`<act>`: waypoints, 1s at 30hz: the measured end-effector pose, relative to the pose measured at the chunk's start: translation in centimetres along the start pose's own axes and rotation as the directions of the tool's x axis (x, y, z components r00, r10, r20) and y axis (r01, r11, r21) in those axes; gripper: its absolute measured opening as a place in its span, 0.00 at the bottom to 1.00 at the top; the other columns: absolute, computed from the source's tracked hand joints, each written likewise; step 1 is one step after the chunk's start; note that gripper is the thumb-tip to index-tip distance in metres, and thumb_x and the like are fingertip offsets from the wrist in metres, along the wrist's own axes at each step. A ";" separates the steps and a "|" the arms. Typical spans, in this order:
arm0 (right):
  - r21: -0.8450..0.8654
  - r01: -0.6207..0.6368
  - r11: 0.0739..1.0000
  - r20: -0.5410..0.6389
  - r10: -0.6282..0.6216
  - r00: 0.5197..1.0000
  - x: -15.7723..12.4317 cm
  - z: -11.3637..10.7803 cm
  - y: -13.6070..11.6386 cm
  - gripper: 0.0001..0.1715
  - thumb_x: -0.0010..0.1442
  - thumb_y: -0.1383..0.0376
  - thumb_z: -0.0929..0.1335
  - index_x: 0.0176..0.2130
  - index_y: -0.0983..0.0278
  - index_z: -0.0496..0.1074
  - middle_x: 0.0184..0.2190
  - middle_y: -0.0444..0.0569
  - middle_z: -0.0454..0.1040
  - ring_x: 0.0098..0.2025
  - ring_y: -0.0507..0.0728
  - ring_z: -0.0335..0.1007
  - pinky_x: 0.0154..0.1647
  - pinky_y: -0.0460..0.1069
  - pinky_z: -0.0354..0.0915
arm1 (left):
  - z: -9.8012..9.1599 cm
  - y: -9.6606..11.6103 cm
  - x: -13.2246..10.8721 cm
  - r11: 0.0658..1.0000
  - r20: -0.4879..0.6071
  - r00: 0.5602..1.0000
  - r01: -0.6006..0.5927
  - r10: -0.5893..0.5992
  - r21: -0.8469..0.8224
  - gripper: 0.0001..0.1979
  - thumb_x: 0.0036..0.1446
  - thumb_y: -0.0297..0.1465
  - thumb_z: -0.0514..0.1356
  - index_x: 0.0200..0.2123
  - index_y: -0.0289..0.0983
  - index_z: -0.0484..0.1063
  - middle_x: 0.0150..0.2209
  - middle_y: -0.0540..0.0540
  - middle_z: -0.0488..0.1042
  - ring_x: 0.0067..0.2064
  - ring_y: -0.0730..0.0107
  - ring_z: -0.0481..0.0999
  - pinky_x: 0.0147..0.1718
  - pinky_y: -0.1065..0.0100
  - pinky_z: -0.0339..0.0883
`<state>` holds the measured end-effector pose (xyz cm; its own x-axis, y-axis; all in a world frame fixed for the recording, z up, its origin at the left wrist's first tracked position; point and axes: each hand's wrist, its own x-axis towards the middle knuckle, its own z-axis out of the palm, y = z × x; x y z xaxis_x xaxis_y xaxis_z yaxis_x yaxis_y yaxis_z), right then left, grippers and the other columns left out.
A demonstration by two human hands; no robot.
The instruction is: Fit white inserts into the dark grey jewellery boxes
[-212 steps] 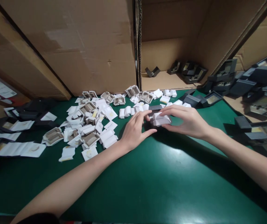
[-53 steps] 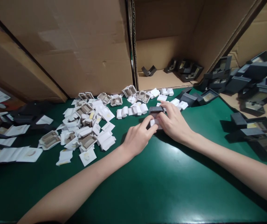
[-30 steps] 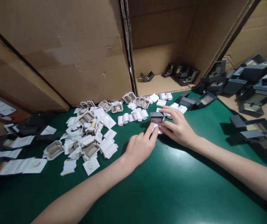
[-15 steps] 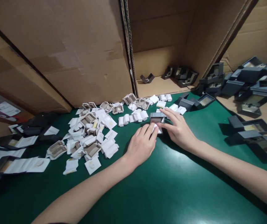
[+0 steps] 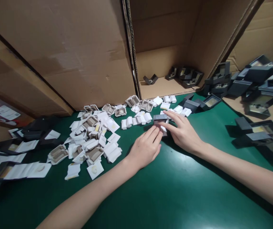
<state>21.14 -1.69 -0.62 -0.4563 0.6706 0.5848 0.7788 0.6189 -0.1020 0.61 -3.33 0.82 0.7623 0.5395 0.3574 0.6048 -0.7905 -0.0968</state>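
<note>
A small grey hinged box stands on the green table in front of me, its lid raised and white lining partly showing. My left hand has its fingers together at the front of the box, pressing on the white part; the fingertips hide most of the inside. My right hand grips the box from the right, index finger stretched past the lid and thumb at its front. Just left of the box lies a row of white folded inserts.
A heap of white paper and card inserts spreads to the left. Open dark boxes with white linings lie at far left, and more dark boxes pile up at right. A large open carton stands behind, several dark boxes inside.
The box's lid has tipped slightly toward me, showing more of its top. My left fingers have drawn closer together at the front. My right hand stays almost in place.
</note>
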 end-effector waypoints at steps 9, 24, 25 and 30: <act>-0.097 -0.045 0.994 0.115 0.056 0.992 -0.1 0.5 -0.2 0.24 0.60 0.74 0.61 0.54 0.63 0.68 0.62 0.61 0.57 0.65 0.67 0.50 0.57 0.61 0.59 | -0.1 0.0 0.1 0.999 0.011 1.000 0.009 -0.009 -0.036 0.20 0.62 0.27 0.49 0.56 0.28 0.62 0.58 0.33 0.65 0.61 0.52 0.62 0.57 0.55 0.65; -0.003 -0.091 0.996 0.182 0.090 0.979 -0.4 1.1 0.3 0.29 0.59 0.76 0.59 0.57 0.58 0.63 0.60 0.55 0.61 0.65 0.65 0.48 0.56 0.61 0.56 | 0.1 0.4 0.5 0.999 0.012 0.999 0.034 -0.034 -0.025 0.18 0.59 0.27 0.52 0.52 0.26 0.61 0.56 0.28 0.62 0.60 0.47 0.64 0.53 0.55 0.67; -0.001 -0.088 0.996 0.186 0.087 0.979 -0.4 1.1 0.4 0.30 0.59 0.76 0.59 0.58 0.58 0.63 0.60 0.55 0.60 0.65 0.65 0.48 0.56 0.61 0.56 | 0.0 0.6 0.6 0.999 0.014 0.999 0.043 -0.043 0.005 0.17 0.58 0.27 0.53 0.50 0.26 0.62 0.54 0.28 0.63 0.59 0.47 0.65 0.52 0.55 0.68; 0.034 -0.028 0.999 0.214 0.020 0.977 -0.4 1.2 0.5 0.30 0.59 0.76 0.58 0.59 0.58 0.62 0.59 0.54 0.63 0.65 0.64 0.48 0.57 0.62 0.54 | -0.1 1.1 0.7 0.991 0.019 0.997 0.069 -0.072 0.116 0.10 0.58 0.25 0.52 0.43 0.29 0.65 0.46 0.31 0.68 0.52 0.48 0.70 0.44 0.57 0.70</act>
<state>21.18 -1.18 -1.83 -0.5223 0.7548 0.3968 0.7762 0.6135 -0.1454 1.84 -3.84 1.04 0.7213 0.6002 0.3457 0.6785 -0.7126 -0.1787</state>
